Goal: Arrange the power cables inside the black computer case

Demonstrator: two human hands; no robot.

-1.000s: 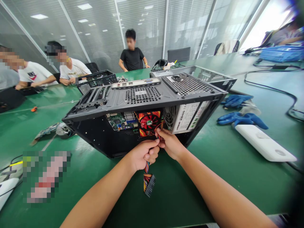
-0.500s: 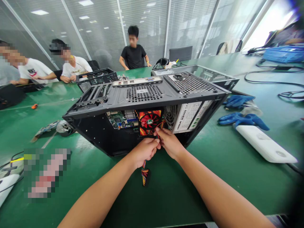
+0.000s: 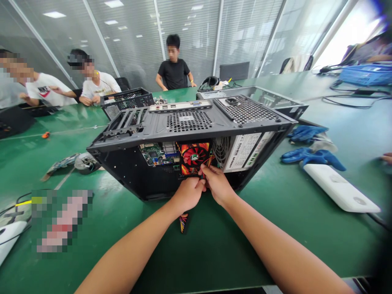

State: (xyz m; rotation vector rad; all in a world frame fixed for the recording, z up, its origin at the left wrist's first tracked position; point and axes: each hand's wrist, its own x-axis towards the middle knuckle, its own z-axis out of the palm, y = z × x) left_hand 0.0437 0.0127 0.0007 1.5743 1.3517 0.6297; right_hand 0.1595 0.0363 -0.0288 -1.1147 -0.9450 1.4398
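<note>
An open black computer case (image 3: 128,143) lies in front of me, its rear panel facing up. Inside are a green motherboard (image 3: 154,154), a cooling fan (image 3: 194,156) with red blades and flame print, and a white-labelled power supply (image 3: 245,151). My left hand (image 3: 190,194) and my right hand (image 3: 217,183) meet at the lower edge of the opening, just below the fan. Both are closed on thin coloured power cables (image 3: 211,160) that run up beside the fan. A multicoloured cable bundle (image 3: 183,223) hangs below my left hand. What lies between my fingertips is mostly hidden.
Blue gloves (image 3: 312,157) and a white power strip (image 3: 339,188) lie on the right of the green table (image 3: 239,245). Another case (image 3: 125,102) stands behind on the left. Several people sit across the table. A blue basket (image 3: 366,74) is at the far right.
The cable bundle's hanging end has risen towards my left hand, so less of it shows. Both hands stay closed near the fan. The view has shifted slightly.
</note>
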